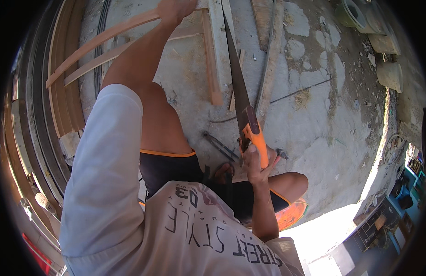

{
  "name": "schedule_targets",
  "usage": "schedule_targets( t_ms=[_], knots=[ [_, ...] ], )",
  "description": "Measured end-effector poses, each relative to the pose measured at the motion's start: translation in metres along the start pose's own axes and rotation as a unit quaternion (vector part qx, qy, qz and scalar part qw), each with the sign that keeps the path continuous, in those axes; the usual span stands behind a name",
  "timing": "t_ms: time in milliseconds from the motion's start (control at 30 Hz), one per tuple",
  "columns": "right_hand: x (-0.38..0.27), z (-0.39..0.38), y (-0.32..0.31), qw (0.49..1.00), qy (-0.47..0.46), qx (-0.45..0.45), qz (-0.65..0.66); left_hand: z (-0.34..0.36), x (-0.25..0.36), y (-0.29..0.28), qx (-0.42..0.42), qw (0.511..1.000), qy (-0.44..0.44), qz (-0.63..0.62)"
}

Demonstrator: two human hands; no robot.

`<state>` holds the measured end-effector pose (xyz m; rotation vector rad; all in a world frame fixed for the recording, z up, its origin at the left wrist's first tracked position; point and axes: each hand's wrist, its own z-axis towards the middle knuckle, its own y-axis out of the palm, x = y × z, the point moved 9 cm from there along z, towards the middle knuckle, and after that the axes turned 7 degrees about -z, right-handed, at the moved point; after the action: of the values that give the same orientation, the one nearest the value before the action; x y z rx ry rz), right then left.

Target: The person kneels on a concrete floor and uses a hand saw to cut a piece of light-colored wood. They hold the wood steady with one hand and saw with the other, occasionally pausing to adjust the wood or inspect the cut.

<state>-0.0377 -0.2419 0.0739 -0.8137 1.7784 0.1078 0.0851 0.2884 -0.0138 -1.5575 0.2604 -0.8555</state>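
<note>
My right hand [255, 168] is wrapped round the orange handle of a hand saw [241, 89]. The saw's long dark blade points away from me and runs up to a pale board [220, 41] at the top middle. Whether its teeth touch the wood I cannot tell. My left hand [177, 10] reaches far forward to the top edge and closes over a long wooden strip [109, 37], with some fingers cut off by the picture's edge. Beneath the pale board, a reddish wooden piece [212, 64] points toward me.
Pliers-like metal tool [220, 146] and a hammer [282, 154] lie on the concrete floor near my feet. Another long board [270, 60] lies right of the saw. Stacked planks [65, 101] line the left side. Buckets [351, 14] stand at the far right.
</note>
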Motion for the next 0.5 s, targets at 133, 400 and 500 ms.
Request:
schedule_targets(
  t_ms=[133, 400, 500],
  knots=[
    [-0.007, -0.026, 0.010, 0.999, -0.021, -0.043, -0.004, 0.004, -0.008, -0.001, -0.039, 0.999, -0.008, 0.008],
    [0.039, -0.112, -0.027, 0.997, -0.071, 0.008, -0.032, 0.002, -0.002, -0.002, 0.017, 1.000, 0.016, -0.003],
    [0.021, -0.046, 0.002, 0.995, -0.094, 0.000, -0.029, 0.008, 0.003, 0.003, 0.032, 0.998, 0.045, 0.005]
  ],
)
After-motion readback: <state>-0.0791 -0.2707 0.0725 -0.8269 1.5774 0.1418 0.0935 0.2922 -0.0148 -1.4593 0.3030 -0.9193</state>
